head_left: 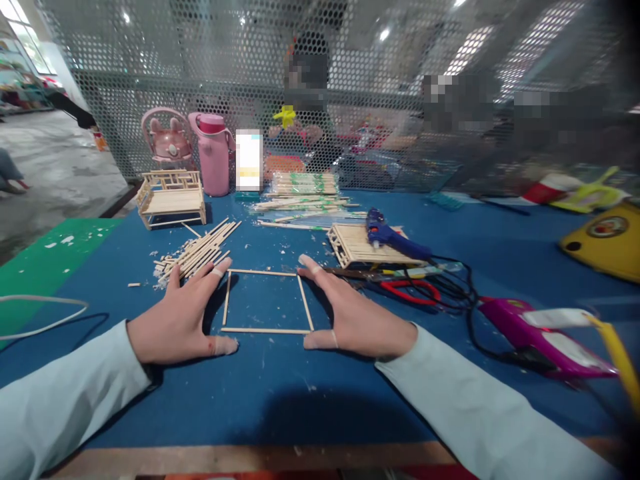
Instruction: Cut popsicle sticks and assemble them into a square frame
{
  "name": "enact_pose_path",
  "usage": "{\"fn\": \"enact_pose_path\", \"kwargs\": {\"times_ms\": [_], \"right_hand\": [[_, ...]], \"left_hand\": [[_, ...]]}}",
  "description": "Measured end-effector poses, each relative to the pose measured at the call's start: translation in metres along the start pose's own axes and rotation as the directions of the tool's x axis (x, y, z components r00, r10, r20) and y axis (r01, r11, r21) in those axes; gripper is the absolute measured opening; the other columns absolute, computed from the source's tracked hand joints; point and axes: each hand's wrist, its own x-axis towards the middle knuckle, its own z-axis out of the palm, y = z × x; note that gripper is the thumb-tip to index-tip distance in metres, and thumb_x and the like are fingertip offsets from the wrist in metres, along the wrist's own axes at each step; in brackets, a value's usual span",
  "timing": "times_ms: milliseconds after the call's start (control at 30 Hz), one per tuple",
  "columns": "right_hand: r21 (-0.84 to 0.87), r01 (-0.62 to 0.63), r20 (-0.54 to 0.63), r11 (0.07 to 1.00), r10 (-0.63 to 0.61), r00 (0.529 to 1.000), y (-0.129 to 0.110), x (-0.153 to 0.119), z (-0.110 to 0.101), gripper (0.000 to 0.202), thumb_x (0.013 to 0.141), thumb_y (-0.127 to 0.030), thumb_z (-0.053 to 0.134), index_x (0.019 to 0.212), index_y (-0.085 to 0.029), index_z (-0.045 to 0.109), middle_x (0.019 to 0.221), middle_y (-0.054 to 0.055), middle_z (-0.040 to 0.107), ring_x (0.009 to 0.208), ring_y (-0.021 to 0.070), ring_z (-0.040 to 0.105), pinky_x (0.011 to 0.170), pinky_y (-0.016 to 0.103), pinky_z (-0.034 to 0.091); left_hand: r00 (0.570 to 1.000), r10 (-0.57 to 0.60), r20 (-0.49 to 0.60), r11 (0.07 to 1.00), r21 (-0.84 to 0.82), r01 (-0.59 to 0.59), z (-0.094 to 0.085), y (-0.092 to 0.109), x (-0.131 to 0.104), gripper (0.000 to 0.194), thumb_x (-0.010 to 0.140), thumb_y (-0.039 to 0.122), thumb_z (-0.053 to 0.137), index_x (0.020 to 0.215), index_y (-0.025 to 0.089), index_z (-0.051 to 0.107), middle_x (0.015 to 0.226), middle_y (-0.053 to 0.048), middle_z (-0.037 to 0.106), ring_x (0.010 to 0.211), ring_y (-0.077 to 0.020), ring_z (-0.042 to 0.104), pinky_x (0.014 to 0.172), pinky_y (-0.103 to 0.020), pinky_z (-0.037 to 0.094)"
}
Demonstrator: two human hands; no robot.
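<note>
Four-sided and flat, a frame of thin wooden sticks (267, 331) lies on the blue tabletop (260, 393) between my hands. My left hand (183, 317) rests at its left side, fingers spread, the index fingertip by the far left corner. On the other side, my right hand (355, 317) has thumb and index finger apart at the two right corners, touching or very close to them. Pale tape wraps some fingertips. Just beyond my left hand is a heap of loose sticks (205, 250).
A small stick-built bench (173, 200), a pink bottle (215, 157) and bundled sticks (303, 183) stand at the back. To the right are a blue glue gun (393, 237) on a slatted stick piece (353, 247), red-handled scissors (413, 292), cables and a purple power strip (545, 337). Perforated metal (210, 53) closes the rear.
</note>
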Motion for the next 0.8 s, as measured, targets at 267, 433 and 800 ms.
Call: {"fn": "enact_pose_path", "kwargs": {"times_ms": [267,433,800], "right_hand": [[0.038,-0.007,0.018,0.999,0.007,1.000,0.0056,-0.0043,-0.0015,0.110,0.065,-0.046,0.069,0.144,-0.021,-0.005,0.143,0.014,0.030,0.132,0.0276,0.026,0.106,0.046,0.026],[0.012,-0.017,0.014,1.000,0.017,1.000,0.0084,-0.0026,-0.0021,0.106,0.067,-0.046,0.066,0.144,-0.022,-0.002,0.143,0.013,0.032,0.131,0.0295,0.029,0.105,0.046,0.030],[0.019,-0.044,0.020,0.999,0.043,0.999,0.0040,-0.0015,-0.0011,0.103,0.068,-0.045,0.065,0.144,-0.021,0.000,0.143,0.013,0.031,0.132,0.0283,0.026,0.107,0.047,0.026]], "left_hand": [[1.000,-0.022,0.015,1.000,0.008,0.022,-0.0037,-0.0068,-0.0018,0.104,0.067,0.066,0.053,0.142,0.021,-0.003,0.146,-0.019,0.022,0.133,-0.0368,0.021,0.099,-0.067,-0.001],[0.999,-0.039,0.024,0.999,-0.008,0.040,-0.0086,-0.0084,-0.0003,0.103,0.067,0.067,0.053,0.142,0.020,0.001,0.145,-0.020,0.024,0.132,-0.0362,0.022,0.098,-0.068,-0.003],[0.999,-0.044,0.015,0.999,-0.021,0.045,-0.0072,-0.0061,-0.0009,0.098,0.070,0.064,0.052,0.142,0.022,0.002,0.145,-0.019,0.025,0.133,-0.0348,0.023,0.099,-0.067,-0.002]]}}
